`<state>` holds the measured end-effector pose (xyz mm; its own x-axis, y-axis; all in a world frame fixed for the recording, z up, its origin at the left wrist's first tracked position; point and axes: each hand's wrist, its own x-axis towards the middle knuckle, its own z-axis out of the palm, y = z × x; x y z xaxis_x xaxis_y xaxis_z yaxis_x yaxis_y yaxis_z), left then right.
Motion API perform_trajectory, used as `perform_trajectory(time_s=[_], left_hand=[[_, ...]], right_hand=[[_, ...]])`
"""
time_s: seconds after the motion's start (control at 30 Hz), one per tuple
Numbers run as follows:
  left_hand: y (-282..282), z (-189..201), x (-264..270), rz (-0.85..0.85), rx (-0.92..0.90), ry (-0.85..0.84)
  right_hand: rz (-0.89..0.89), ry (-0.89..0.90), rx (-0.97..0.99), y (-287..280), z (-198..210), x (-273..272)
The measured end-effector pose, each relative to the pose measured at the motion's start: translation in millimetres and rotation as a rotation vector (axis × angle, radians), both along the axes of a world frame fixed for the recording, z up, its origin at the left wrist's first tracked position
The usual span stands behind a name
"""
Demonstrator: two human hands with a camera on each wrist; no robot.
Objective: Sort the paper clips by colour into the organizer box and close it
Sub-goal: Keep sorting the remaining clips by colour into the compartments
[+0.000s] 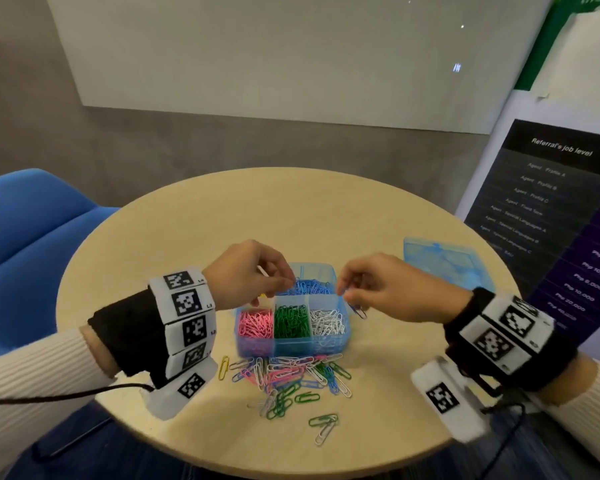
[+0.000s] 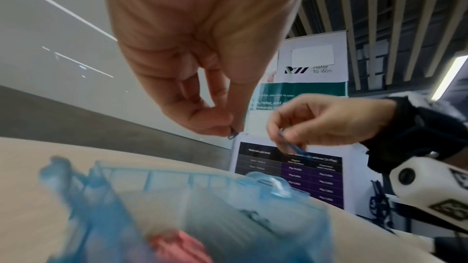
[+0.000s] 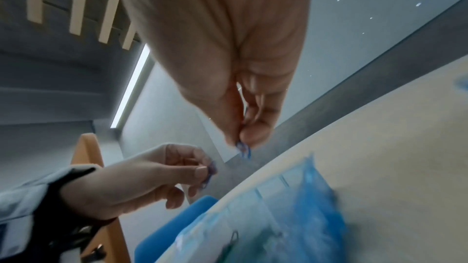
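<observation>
Sorting is mid-run, I judge; both hands hang over the organizer box point(image 1: 290, 341), each with blue clips.

Left hand point(image 1: 246, 275): thumb and forefinger closed in a pinch on a blue clip point(image 2: 231, 135), other fingers curled in. Directly under those fingertips is the blue compartment point(image 1: 309, 288), already heaped. Pink compartment point(image 1: 255, 323) lies nearer me than the fingers.

Right hand point(image 1: 381, 289): same pinch, holding a second blue clip point(image 1: 358, 310) that dangles below the fingertips, over the box's right edge above the white compartment point(image 1: 328, 322). Green compartment point(image 1: 291, 322) sits between pink and white.

Unsorted pile point(image 1: 288, 379) is on the table well short of both hands. Lid point(image 1: 444, 263) lies beyond the right fingers, apart from the box.

Next move, my estimate: left releases straight down; right must first shift leftward and away from me over blue, or its clip lands in white. Closing is far off.
</observation>
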<state>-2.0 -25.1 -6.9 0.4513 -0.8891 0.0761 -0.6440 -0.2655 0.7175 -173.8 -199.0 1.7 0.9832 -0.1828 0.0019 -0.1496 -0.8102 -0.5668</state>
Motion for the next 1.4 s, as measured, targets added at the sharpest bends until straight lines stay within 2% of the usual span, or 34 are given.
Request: perform_trajectory(time_s=[0.1,0.2,0.3,0.5,0.67,0.83,0.93,1.23,1.4], left_hand=[[-17.5,6.0,10.8,0.048,0.032,-0.098],[-22.1,6.0,16.0,0.044,0.108,-0.164],[-7.2,5.7,4.2,-0.005,0.127,-0.313],[26.2,-5.4,-48.9,-0.147,0.320,-0.439],[25.3,-17.6,-75.3,-0.225,0.407,-0.582],[18.4,-28.3,-82.3,-0.258,0.502,-0.679],[13.3,-32.5,-86.4,-0.269,0.535,-0.749],[12.3,-44.3,-82.8,-0.228,0.529,-0.621],[14.6,-45.9,-79.5,-0.223,0.519,-0.484]], right_hand=[[-0.098,-0.178,-0.010,-1.1,6.8,35.7],[-0.090,-0.168,-0.193,2.8,2.3,50.7],[-0.062,-0.220,-0.306,12.2,-1.8,35.5],[0.067,0.058,-0.347,45.2,-21.0,-11.5],[0.041,0.024,-0.432,52.6,-21.2,-24.6],[0.040,0.178,-0.408,62.8,-36.6,-26.5],[0.019,0.201,-0.384,63.4,-44.3,-23.6],[-0.014,0.195,-0.275,49.5,-49.7,-29.9],[-0.031,0.162,-0.037,39.2,-41.6,-34.8]])
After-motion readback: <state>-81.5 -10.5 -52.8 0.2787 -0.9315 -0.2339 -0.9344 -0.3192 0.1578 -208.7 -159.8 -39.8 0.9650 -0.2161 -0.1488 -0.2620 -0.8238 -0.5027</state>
